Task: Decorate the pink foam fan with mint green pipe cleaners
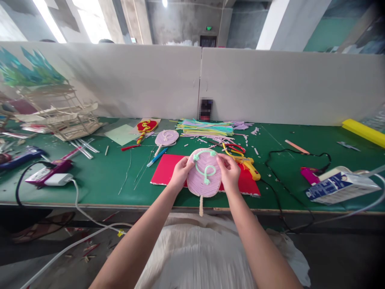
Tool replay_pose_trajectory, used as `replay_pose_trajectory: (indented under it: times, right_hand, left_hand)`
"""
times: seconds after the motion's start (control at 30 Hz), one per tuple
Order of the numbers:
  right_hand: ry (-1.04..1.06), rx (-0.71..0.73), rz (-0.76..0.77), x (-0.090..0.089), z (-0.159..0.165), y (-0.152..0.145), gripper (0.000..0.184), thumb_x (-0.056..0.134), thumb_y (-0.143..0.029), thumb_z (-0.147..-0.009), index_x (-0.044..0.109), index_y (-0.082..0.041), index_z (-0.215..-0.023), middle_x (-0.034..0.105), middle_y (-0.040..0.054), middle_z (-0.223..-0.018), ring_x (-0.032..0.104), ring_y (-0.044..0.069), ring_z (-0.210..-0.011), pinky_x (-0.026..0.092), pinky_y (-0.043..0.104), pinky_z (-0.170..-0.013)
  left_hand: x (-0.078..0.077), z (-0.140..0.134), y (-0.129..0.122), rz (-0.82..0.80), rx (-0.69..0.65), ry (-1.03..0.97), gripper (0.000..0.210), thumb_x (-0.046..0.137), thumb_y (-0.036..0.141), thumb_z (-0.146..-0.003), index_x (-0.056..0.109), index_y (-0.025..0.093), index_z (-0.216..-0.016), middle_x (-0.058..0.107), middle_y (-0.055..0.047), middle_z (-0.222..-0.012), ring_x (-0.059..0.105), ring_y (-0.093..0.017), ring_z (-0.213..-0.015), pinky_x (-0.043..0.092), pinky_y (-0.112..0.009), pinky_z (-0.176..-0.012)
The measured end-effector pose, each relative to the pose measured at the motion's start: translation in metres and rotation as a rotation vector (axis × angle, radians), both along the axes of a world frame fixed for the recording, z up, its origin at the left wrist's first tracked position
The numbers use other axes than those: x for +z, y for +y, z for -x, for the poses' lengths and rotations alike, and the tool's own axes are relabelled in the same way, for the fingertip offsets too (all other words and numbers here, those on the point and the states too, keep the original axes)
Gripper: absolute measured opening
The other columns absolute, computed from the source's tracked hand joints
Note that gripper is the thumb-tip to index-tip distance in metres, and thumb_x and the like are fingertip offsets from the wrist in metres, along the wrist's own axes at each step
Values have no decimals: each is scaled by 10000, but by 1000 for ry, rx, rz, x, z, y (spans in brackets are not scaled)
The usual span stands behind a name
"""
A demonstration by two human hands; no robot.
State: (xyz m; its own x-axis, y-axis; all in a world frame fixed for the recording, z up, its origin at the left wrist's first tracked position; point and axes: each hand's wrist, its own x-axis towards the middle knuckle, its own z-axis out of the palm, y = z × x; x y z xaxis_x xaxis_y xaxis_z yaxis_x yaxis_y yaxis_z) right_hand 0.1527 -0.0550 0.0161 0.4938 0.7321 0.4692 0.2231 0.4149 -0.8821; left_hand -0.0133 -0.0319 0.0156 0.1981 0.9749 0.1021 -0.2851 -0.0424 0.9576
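Observation:
A round lilac craft fan [202, 182] with a short cream handle and a mint-green curl on its face is held up over the table's front edge. My left hand [181, 173] pinches its left rim, and my right hand [229, 170] grips the right rim. Behind the fan lies a red board [168, 167]. A yellow glue gun [250, 166] rests on the board's right part, close to my right hand. Beyond my left hand are a blue pen-like tool [157, 157] and a second lilac fan [167, 137].
Coloured strips [207, 127] and scissors [236, 149] lie at the back. A red-and-yellow fan [147, 126] is to their left. Power strip [49, 174] and stick model [66, 108] stand left; a blue-and-white carton [339, 188] and black cable [272, 192] lie right. A grey partition [270, 88] closes the back.

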Motion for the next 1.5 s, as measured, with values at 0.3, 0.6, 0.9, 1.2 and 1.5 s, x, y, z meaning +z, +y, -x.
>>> replay_pose_trajectory:
  times: [0.3, 0.6, 0.9, 1.2, 1.5]
  right_hand:
    - [7, 9, -1, -1, -1, 1, 210, 621, -369, -761, 669, -198, -875, 694, 43, -858, 631, 170, -765, 512, 298, -686]
    - [50, 30, -3, -3, 0, 3, 211, 633, -359, -754, 659, -196, -886, 691, 47, -875, 633, 176, -797, 507, 319, -746]
    - [-172, -88, -95, -4, -5, 2, 196, 565, -362, -815, 642, -204, -903, 601, 78, -990, 584, 194, -912, 505, 344, -765]
    - [-550, -25, -116, -5, 1, 0, 104, 598, -285, -803, 673, -247, -862, 595, 52, -956, 552, 207, -947, 450, 396, -883]
    - [-564, -56, -127, -10, -1, 2, 121, 599, -253, -811, 704, -245, -869, 603, 47, -863, 569, 187, -855, 482, 335, -802]
  left_hand:
    - [-1, -2, 1, -82, 46, 205, 384, 619, 443, -730, 615, 140, -966, 658, -58, -918, 588, -204, -854, 451, -258, -714]
    - [-3, -2, 2, -95, 51, 240, 362, 606, 436, -751, 603, 140, -960, 653, -68, -934, 595, -215, -877, 465, -271, -716]
    - [-9, -2, 7, -56, 88, 202, 434, 668, 413, -695, 596, 143, -1026, 664, -89, -1009, 607, -246, -930, 492, -314, -755]
    - [-10, 0, 9, -110, 192, 300, 364, 630, 393, -725, 602, 137, -984, 670, -80, -958, 613, -229, -892, 488, -296, -730]
    - [-2, -2, 3, -257, 105, 463, 317, 597, 362, -759, 582, 141, -985, 663, -65, -966, 612, -214, -890, 483, -283, -728]
